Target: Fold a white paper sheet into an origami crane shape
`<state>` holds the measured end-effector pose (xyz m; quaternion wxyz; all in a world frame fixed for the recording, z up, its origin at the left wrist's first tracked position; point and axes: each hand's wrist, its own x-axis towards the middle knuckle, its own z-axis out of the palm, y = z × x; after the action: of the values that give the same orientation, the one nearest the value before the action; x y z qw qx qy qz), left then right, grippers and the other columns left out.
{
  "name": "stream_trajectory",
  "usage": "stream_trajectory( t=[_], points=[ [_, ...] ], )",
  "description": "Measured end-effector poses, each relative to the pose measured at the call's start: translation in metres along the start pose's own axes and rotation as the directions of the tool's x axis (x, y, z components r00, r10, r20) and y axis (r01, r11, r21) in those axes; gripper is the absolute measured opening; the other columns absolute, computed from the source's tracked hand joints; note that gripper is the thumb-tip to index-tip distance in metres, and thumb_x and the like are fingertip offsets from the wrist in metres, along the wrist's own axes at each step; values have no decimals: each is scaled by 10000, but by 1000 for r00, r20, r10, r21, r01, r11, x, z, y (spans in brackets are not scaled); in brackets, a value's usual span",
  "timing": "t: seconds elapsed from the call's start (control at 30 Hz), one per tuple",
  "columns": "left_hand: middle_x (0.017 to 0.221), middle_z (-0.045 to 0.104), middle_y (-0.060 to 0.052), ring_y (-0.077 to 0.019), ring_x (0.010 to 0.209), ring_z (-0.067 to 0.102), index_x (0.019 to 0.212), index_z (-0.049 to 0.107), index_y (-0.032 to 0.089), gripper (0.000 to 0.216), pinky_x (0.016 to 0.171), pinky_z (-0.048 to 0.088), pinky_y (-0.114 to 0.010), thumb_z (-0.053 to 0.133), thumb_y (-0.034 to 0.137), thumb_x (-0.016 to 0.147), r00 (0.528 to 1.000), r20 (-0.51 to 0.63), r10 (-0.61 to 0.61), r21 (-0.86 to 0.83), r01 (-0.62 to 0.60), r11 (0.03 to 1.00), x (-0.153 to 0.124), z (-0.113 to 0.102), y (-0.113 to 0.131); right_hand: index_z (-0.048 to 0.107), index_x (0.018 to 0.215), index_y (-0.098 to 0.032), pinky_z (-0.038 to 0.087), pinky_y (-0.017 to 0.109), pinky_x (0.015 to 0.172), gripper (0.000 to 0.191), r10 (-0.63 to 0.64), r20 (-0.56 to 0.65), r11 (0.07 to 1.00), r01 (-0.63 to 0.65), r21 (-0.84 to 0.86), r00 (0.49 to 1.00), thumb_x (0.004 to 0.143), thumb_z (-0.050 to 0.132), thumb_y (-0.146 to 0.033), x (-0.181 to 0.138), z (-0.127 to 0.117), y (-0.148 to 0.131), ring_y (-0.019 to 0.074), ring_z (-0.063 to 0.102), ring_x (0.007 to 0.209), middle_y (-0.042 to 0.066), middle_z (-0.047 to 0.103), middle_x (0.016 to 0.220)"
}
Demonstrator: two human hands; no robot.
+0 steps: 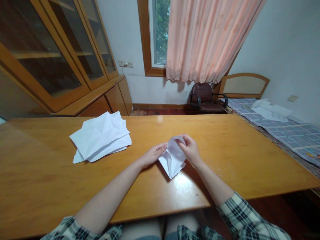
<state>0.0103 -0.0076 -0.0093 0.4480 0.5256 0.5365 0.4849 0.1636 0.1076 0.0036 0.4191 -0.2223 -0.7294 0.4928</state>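
Head view, person seated at a long wooden table [225, 160], both bare forearms stretched out over it, plaid sleeves at the bottom edge. Both hands meet on one folded sheet of white paper [172, 159] lying near the middle of the table, slightly right of centre and close to the near edge. Paper is creased into a pointed shape, tip toward the person, upper part lifted off the wood between the hands.

Left hand [152, 154]: fingers closed lightly on the paper's left edge, pinching it near the top. Right hand [190, 148]: fingers curled over the top right corner, gripping a flap; thumb position hard to make out, probably tucked under the fold. Both hands touch the paper, not each other.

To the left, well apart from the hands, a loose stack of white sheets [101, 138] lies flat on the table, creased, corners fanned out.

Behind the table: a wooden cabinet with glass doors [55, 56] at left, a window with a pink curtain [207, 40] in the middle, a dark red office chair [206, 97] below the curtain. At right a bed with a blue checked cover [292, 133] and white folded cloth [271, 111] on it.
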Motion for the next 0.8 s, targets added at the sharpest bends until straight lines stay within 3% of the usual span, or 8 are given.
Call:
stream_trajectory(
  t=[0.17,0.33,0.53,0.8],
  points=[
    [1269,579,-102,-245,1133,555,1262,544,209,557,958,445,-379,520,569,837,999,1,33,39,-33,999,3,3,-1,630,794,-197,482,277,678,83,14,-3,999,-14,50,1000,758,615,-270,0,2,4,172,607,729,10,654,761],
    [1268,555,-158,-243,1036,604,1174,601,149,554,920,473,-382,630,528,771,988,-120,94,177,-72,981,7,4,-7,640,793,-191,479,288,695,93,4,21,1000,-5,28,1000,746,589,-253,0,4,5,174,606,745,21,659,778],
    [1149,639,-102,-252,1077,582,1026,687,189,375,920,469,-350,691,433,742,967,-194,166,422,-71,904,6,5,0,652,771,-183,470,272,687,94,20,40,1000,-21,17,999,727,587,-234,-2,7,1,165,603,730,21,662,751],
    [1010,709,-69,-227,928,642,1009,695,197,339,815,495,-322,685,409,744,953,-268,139,452,-3,892,5,10,-5,675,807,-187,491,288,746,123,31,96,998,-36,54,995,735,579,-213,-4,8,2,180,633,800,35,695,824]
  ],
)
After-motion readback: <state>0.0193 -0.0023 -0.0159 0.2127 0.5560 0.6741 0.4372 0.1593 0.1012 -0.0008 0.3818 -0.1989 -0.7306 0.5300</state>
